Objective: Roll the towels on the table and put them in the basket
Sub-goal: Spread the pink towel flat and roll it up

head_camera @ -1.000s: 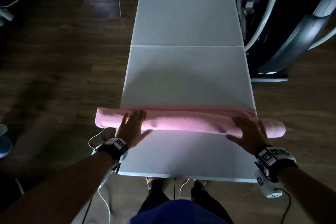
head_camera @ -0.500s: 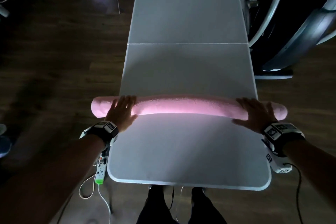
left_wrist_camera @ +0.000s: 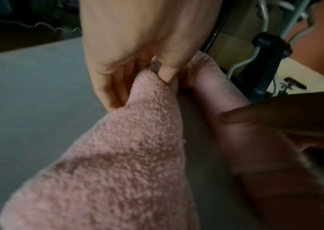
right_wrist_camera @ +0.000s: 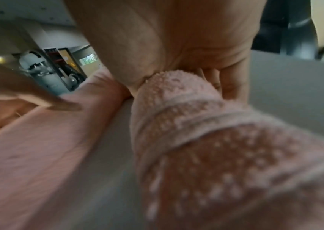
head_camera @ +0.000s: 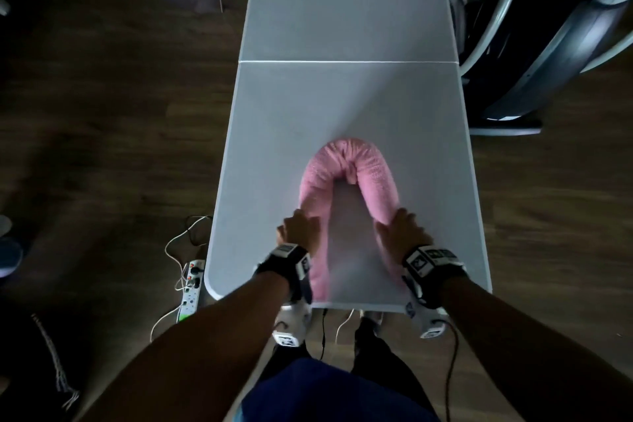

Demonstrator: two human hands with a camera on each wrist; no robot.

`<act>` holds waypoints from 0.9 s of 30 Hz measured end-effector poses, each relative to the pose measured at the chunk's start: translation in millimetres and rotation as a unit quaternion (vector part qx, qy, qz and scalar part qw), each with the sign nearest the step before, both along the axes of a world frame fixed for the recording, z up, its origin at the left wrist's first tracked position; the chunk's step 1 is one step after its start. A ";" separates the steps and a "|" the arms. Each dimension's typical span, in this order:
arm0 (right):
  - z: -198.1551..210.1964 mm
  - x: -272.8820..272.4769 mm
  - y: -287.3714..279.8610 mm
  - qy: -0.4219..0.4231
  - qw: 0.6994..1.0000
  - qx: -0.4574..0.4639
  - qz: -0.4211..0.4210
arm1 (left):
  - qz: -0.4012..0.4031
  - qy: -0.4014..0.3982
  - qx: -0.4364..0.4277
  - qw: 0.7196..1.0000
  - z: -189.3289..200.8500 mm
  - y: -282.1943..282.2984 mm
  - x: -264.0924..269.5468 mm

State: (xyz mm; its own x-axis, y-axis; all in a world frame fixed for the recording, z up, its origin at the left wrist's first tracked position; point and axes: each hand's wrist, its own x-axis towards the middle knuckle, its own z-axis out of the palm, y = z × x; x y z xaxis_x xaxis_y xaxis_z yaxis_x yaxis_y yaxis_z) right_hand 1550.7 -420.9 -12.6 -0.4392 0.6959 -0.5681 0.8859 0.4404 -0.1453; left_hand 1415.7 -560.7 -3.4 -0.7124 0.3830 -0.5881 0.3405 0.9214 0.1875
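Grey table (head_camera: 342,106): fluffy pink towel (head_camera: 352,161) roll, U-bent.

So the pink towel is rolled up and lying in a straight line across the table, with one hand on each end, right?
Not quite. The rolled pink towel is not straight: the head view shows it bent into a U on the table, the bend pointing away from the person. The rest holds: the left hand grips one end and the right hand the other.
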 end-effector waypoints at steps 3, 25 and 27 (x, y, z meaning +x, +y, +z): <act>-3.5 0.2 -32.2 0.023 0.997 -0.063 -0.028 | 0.137 -0.093 0.066 0.984 4.3 7.4 28.0; 0.7 -39.6 -63.4 0.041 0.998 0.039 0.019 | -0.128 -0.218 0.110 0.961 -2.8 -111.1 91.1; 6.8 -47.0 -58.7 0.094 0.994 0.022 0.048 | -0.081 -0.217 0.096 0.968 -5.5 -150.6 91.1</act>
